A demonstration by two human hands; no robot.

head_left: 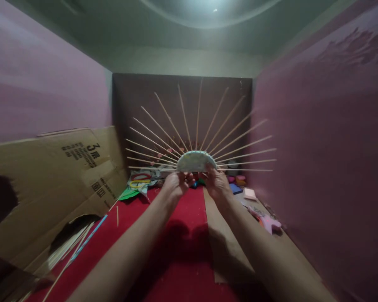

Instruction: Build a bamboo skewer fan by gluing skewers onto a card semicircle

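Note:
Held out in front of me is a pale half-round piece (195,161) with several thin wooden sticks (180,119) fanning from its curved edge like rays. My left hand (178,182) grips its lower left edge, fingers curled underneath. At the lower right edge, my right hand (216,179) has its thumb on the near face and the fingers behind. The flat edge of the half-round piece faces down, and the sticks spread left, up and right. It is raised above a red cloth (182,239). My fingertips are partly hidden.
A cut cardboard box (59,180) leans on the left, near loose sticks (72,243). Red and yellow scissors (140,181) and green paper (129,194) lie at the back left. A brown board (227,256), a blue pad (235,188) and pink pieces (270,224) are on the right.

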